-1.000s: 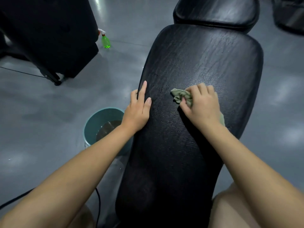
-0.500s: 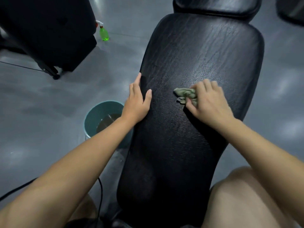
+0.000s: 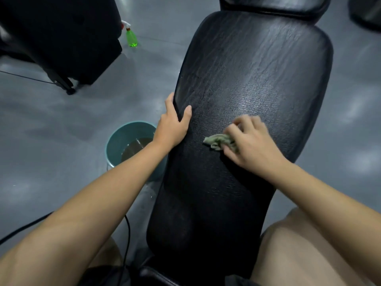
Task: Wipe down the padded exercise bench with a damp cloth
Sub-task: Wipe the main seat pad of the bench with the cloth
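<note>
A long black padded bench (image 3: 253, 65) runs from bottom centre to the top of the view, its surface creased and shiny. A crumpled green cloth (image 3: 218, 141) lies on the pad near its middle. My right hand (image 3: 250, 144) holds the cloth against the pad, fingers curled over it and blurred with motion. On the bench's left edge rests my left hand (image 3: 172, 125), thumb on top of the pad and fingers down the side. A second black pad (image 3: 274, 5) sits beyond the bench's far end.
A teal bucket (image 3: 117, 141) with water stands on the grey floor left of the bench. A green spray bottle (image 3: 131, 37) stands further back, beside a large black machine (image 3: 61, 38). A black cable (image 3: 127, 228) crosses the floor at lower left. My bare knee (image 3: 309, 250) is at lower right.
My right hand has drawn the cloth toward me along the pad. My left hand has slid outward, from flat on the pad to clasping its left edge.
</note>
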Demonstrator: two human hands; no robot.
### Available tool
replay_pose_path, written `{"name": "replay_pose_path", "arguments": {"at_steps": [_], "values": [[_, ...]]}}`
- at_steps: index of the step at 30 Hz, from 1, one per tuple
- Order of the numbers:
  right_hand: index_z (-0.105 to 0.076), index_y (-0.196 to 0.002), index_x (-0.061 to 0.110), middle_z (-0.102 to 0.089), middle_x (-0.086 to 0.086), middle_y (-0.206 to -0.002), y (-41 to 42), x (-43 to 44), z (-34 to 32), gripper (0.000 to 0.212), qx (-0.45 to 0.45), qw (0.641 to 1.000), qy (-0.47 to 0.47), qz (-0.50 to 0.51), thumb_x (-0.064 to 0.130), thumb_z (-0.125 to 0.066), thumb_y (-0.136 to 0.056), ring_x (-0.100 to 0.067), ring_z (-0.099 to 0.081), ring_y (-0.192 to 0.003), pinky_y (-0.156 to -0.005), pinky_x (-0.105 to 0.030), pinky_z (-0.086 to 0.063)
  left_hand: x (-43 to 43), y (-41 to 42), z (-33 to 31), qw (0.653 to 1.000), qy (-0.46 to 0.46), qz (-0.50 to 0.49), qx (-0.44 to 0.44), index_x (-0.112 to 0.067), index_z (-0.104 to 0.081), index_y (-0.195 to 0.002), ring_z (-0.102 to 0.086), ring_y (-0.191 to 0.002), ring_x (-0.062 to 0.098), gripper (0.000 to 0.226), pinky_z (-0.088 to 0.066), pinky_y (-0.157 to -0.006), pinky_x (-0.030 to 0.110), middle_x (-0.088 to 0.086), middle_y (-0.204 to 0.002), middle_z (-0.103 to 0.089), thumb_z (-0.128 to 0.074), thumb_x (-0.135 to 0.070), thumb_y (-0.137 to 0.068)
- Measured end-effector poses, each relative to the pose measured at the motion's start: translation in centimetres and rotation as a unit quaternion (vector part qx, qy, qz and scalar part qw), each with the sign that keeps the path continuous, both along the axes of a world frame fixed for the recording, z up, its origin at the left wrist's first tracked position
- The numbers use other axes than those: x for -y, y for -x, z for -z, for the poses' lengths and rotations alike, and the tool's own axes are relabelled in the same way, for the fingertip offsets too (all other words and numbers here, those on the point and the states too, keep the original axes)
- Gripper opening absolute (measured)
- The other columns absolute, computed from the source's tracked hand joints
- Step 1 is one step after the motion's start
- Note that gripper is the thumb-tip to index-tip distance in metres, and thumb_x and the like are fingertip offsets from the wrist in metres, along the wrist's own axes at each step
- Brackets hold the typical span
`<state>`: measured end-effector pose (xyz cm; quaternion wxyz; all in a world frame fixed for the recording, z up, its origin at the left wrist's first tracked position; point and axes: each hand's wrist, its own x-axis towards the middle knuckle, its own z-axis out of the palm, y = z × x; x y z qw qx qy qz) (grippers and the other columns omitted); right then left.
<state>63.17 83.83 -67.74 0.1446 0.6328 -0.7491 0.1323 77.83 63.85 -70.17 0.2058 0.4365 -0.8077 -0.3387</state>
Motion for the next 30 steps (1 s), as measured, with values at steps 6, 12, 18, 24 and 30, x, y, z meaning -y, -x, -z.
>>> {"name": "replay_pose_path", "arguments": {"at_steps": [6, 12, 18, 24, 30], "values": [[-0.057, -0.106, 0.017, -0.049, -0.013, -0.103, -3.3, -0.5, 0.2, 0.056, -0.014, 0.996, -0.046, 0.073, 0.070, -0.046, -0.092, -0.034, -0.051, -0.092, -0.070, -0.044, -0.045, -0.1, 0.0, -0.1, 1.000, -0.001, 0.000, -0.004, -0.032, -0.013, -0.156, -0.062, -0.110, 0.040, 0.065, -0.050, -0.093, 0.049, 0.018, -0.126, -0.065, -0.037, -0.060, -0.103], [-0.057, -0.111, 0.017, -0.052, -0.010, -0.101, -7.0, -4.6, 1.5, 0.041, -0.050, 0.991, -0.101, -0.070, 0.052, -0.045, -0.094, -0.033, -0.053, -0.086, -0.066, -0.043, -0.039, -0.3, -0.1, 0.0, 1.000, 0.000, -0.004, -0.015, -0.027, -0.020, -0.154, -0.061, -0.111, 0.041, 0.059, -0.048, -0.090, 0.045, 0.017, -0.130, -0.063, -0.039, -0.053, -0.105], [-0.057, -0.116, 0.017, -0.054, -0.008, -0.101, -0.6, -0.8, -1.4, 0.036, 0.038, 0.999, -0.017, 0.002, 0.044, -0.054, -0.092, -0.034, -0.058, -0.089, -0.067, -0.043, -0.052, -0.1, 0.0, 0.1, 1.000, -0.003, 0.006, -0.023, -0.028, -0.020, -0.153, -0.063, -0.106, 0.036, 0.057, -0.045, -0.082, 0.040, 0.012, -0.126, -0.066, -0.038, -0.053, -0.104], [-0.055, -0.100, 0.015, -0.049, -0.012, -0.096, -8.4, -4.3, 2.4, 0.030, 0.024, 0.993, -0.079, -0.087, 0.043, -0.055, -0.088, -0.032, -0.056, -0.071, -0.049, -0.039, -0.048, -0.1, -0.1, 0.1, 1.000, -0.010, 0.004, -0.027, -0.027, -0.020, -0.154, -0.061, -0.111, 0.037, 0.059, -0.042, -0.083, 0.038, 0.013, -0.129, -0.065, -0.039, -0.053, -0.105], [-0.052, -0.090, 0.021, -0.052, -0.005, -0.087, -11.6, -6.0, 3.7, 0.023, 0.000, 0.973, -0.131, -0.192, 0.042, -0.057, -0.080, -0.027, -0.058, -0.064, -0.050, -0.037, -0.044, 0.0, -0.3, 0.1, 0.999, -0.016, 0.021, -0.027, -0.028, -0.013, -0.158, -0.061, -0.117, 0.035, 0.065, -0.047, -0.092, 0.039, 0.011, -0.136, -0.063, -0.040, -0.054, -0.104]]}}
